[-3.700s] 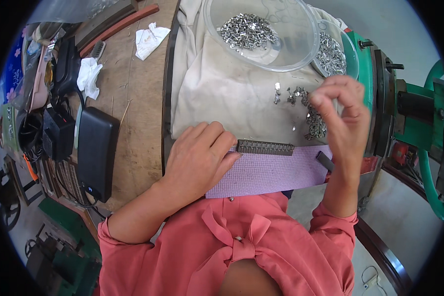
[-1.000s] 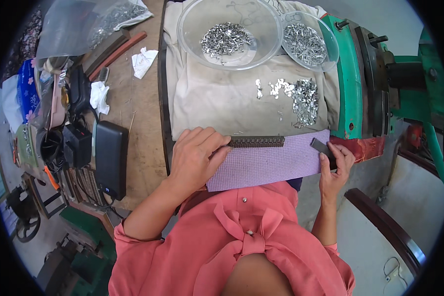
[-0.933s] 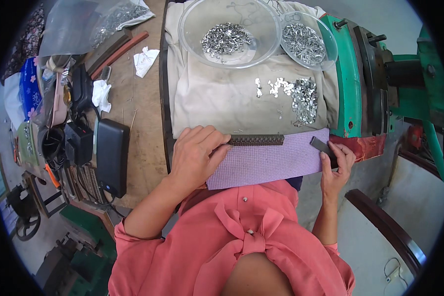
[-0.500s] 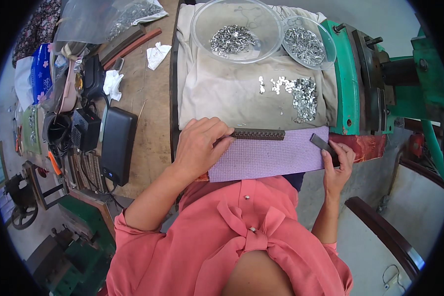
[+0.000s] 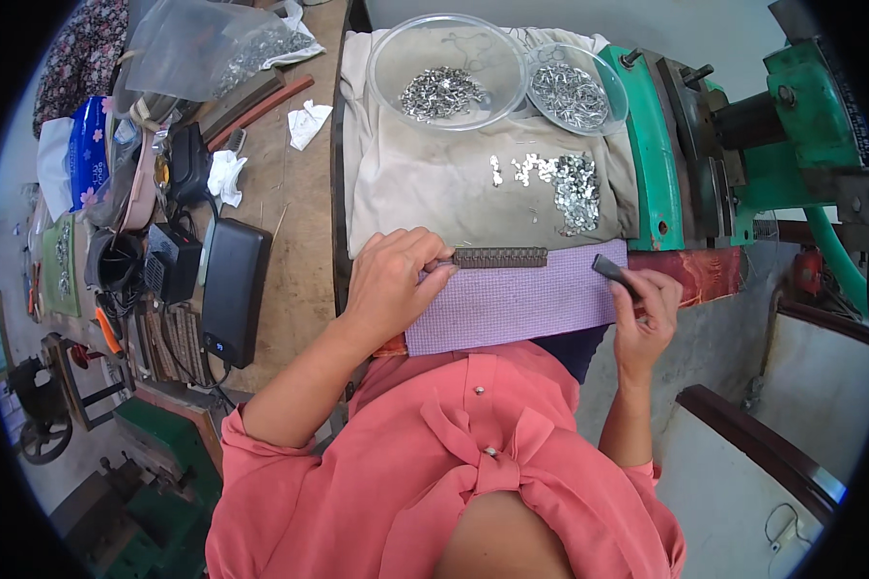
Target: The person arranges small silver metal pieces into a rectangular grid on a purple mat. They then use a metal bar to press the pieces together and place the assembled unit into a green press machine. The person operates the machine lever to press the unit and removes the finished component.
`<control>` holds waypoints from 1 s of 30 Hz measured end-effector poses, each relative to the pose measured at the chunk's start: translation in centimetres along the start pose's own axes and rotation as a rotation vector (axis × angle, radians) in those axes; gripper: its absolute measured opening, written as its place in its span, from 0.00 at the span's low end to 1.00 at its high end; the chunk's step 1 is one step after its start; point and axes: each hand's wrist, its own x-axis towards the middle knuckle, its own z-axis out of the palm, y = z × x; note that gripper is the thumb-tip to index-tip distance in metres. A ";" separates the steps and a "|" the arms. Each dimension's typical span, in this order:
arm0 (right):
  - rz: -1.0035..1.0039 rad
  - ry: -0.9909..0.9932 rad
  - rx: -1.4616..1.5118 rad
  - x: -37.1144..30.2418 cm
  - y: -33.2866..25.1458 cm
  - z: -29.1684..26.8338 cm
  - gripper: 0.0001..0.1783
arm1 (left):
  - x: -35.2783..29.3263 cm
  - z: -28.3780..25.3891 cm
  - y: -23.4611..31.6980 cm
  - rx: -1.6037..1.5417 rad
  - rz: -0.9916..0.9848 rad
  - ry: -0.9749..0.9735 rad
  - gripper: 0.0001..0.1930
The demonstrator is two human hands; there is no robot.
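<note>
My left hand (image 5: 401, 273) is closed on one end of a dark notched metal bar (image 5: 500, 258), which lies across the far part of a purple checked cloth (image 5: 512, 304). A row of small teeth or parts runs along the bar; they are too small to make out. At the cloth's right edge my right hand (image 5: 649, 309) grips a short dark flat bar (image 5: 612, 274), its free end pointing up and left. The two bars are apart. Beyond the cloth, a pile of small shiny metal pieces (image 5: 576, 198) is spread on a beige cloth (image 5: 406, 164).
At the back stand a large clear bowl (image 5: 377, 82) and a smaller clear dish (image 5: 620, 111), both holding small metal parts. A green machine (image 5: 647, 164) borders the right side. On the wooden table (image 5: 294, 203) at left sit a black power bank (image 5: 232, 289), tissues and tools.
The notched bar has turned slightly, showing more of its toothed face. My right hand has shifted a little left, with its bar tilted more upward. The whole view has moved slightly.
</note>
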 end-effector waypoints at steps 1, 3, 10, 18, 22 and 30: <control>-0.065 -0.008 0.014 0.5 -0.8 0.5 0.16 | 0.1 -0.1 0.0 -0.001 0.000 -0.006 0.10; -0.192 -0.052 0.060 2.0 -2.8 1.8 0.14 | 0.2 -0.1 0.0 -0.005 -0.002 -0.011 0.10; -0.461 -0.259 0.072 4.6 -6.9 5.4 0.11 | 0.3 0.0 0.3 -0.010 -0.029 -0.043 0.11; -0.588 -0.341 -0.054 5.4 -8.1 7.2 0.09 | 0.1 0.0 0.4 -0.015 -0.025 -0.044 0.20; -0.615 -0.377 -0.115 5.7 -8.5 7.4 0.09 | 0.2 -0.2 0.3 -0.016 -0.019 -0.059 0.22; -0.267 -0.498 0.195 7.1 -8.5 6.3 0.06 | -0.1 -0.4 -0.1 -0.096 -0.036 -0.074 0.23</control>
